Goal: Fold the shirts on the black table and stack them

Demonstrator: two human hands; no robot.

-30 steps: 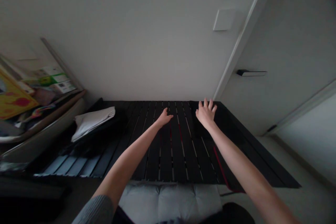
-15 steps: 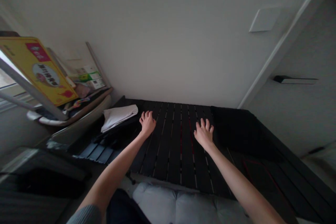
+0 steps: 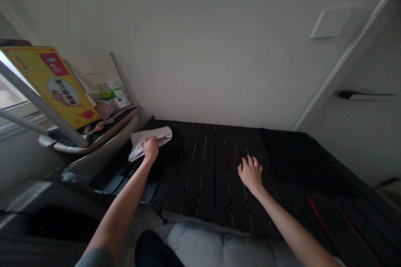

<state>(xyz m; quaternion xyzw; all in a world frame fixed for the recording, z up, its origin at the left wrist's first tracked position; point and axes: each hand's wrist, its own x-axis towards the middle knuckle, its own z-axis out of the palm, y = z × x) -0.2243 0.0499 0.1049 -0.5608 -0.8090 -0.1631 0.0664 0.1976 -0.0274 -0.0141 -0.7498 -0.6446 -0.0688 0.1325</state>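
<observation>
My left hand (image 3: pixel 150 149) is on a folded whitish cloth (image 3: pixel 137 142) at the left of the black slatted table (image 3: pixel 208 175). Its fingers curl over the cloth's near edge and appear closed on it. Dark folded fabric (image 3: pixel 171 148) lies under and beside the cloth; whether my fingers also hold it, I cannot tell. My right hand (image 3: pixel 251 174) is over the slats right of the middle, fingers spread and slightly bent, holding nothing. To its right lies a black folded cloth or flat black item (image 3: pixel 294 156).
A dark flat thing with a red edge (image 3: pixel 340 225) lies at the table's right front. A yellow box (image 3: pixel 59 87) and small items stand on a shelf at left. Behind the table rises a wall (image 3: pixel 213 50); a grey cushion (image 3: pixel 197 246) is in front.
My left hand has moved left from the bare slats onto the whitish cloth and closed there. My right hand has come slightly nearer, still open. The view has shifted a little.
</observation>
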